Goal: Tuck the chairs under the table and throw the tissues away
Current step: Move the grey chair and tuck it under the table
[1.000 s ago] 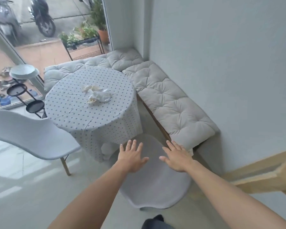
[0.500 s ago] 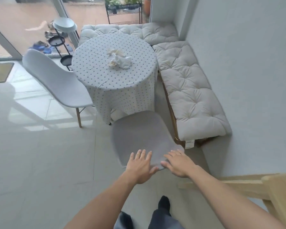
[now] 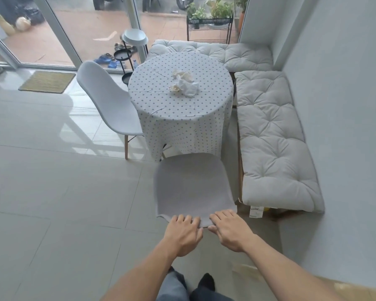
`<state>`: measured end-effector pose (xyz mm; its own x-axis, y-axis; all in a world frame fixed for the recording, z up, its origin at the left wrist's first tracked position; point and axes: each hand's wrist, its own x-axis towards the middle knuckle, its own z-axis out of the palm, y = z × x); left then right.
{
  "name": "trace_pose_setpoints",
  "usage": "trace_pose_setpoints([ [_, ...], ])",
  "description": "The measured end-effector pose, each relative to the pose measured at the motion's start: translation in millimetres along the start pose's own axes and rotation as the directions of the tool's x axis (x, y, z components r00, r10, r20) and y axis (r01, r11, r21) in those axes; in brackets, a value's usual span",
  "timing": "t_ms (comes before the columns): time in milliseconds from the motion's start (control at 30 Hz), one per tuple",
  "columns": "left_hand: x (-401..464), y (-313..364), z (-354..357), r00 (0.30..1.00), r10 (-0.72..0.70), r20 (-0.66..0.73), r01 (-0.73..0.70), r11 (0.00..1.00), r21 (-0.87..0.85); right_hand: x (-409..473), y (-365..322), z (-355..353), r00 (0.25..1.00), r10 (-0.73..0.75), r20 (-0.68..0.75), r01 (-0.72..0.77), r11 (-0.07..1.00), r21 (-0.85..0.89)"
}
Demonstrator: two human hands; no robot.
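Both hands are set on the top edge of the near chair (image 3: 191, 185)'s backrest: the left hand (image 3: 183, 232) is curled over the rim, the right hand (image 3: 228, 229) is laid beside it with fingers hooked on the same edge, the two almost touching. Nothing else is held. The chair is seen with its seat front at the hem of the dotted cloth, so it is judged only partly tucked. A straight, level push toward the table (image 3: 180, 101) is called for, the force shared evenly so the chair is not swung toward the cushioned bench (image 3: 271, 135) just beside it on the right. The legs cannot be seen under the shell, so a slow slide is advised, lest the cloth be snagged and dragged. The second chair (image 3: 109, 101) is seen at the table's left, angled outward and not yet tucked. The crumpled tissues (image 3: 185, 83) are lying near the middle of the tabletop, untouched.
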<state>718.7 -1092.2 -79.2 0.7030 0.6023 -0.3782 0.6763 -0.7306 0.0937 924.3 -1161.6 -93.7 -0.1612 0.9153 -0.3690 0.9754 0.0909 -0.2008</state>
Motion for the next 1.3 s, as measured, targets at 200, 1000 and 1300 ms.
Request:
trace_pose_setpoints([
  [200, 32.3, -16.9, -18.3, 0.999, -0.036, 0.000, 0.036, 0.999, -0.007, 34.9, 13.4, -19.1, 0.999, 0.041, -0.003, -0.041, 0.999, 0.009],
  [1000, 197.9, -145.9, -78.8, 0.996, 0.037, 0.081, -0.038, 0.999, 0.015, 204.5, 67.8, -97.1, 0.993, 0.108, 0.053, -0.111, 0.992, 0.064],
  [1300, 195.8, -164.3, -100.8, 0.999, -0.001, 0.051, 0.009, 0.988, -0.152, 210.1, 76.4, -118.8, 0.979, 0.194, 0.057, -0.200, 0.972, 0.123],
])
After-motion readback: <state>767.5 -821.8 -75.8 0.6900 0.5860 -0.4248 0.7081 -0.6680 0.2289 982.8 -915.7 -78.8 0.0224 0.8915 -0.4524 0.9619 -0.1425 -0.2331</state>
